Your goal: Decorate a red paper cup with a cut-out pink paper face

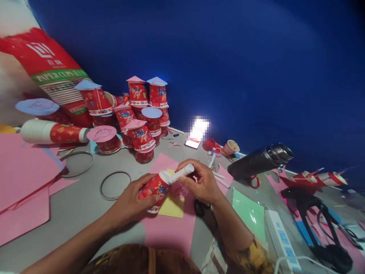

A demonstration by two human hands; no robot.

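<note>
My left hand (139,196) is wrapped round a red patterned paper cup (161,186), which lies tilted on its side with its white end toward the right. In my right hand (202,182) is a white glue stick (182,173), its far end at the cup's white end; whether they touch I cannot tell. Below the cup lies a small yellow sheet (175,205) on a larger pink sheet (171,236). Black-handled scissors (200,208) lie partly hidden beneath my right wrist.
Stacked red cups (141,137) with paper tops stand at the back left, beside a bag of paper cups (57,76). A phone (194,141), a black thermos (259,161), a green sheet (248,213) and a power strip (282,236) lie rightward. Two rings (115,173) lie left.
</note>
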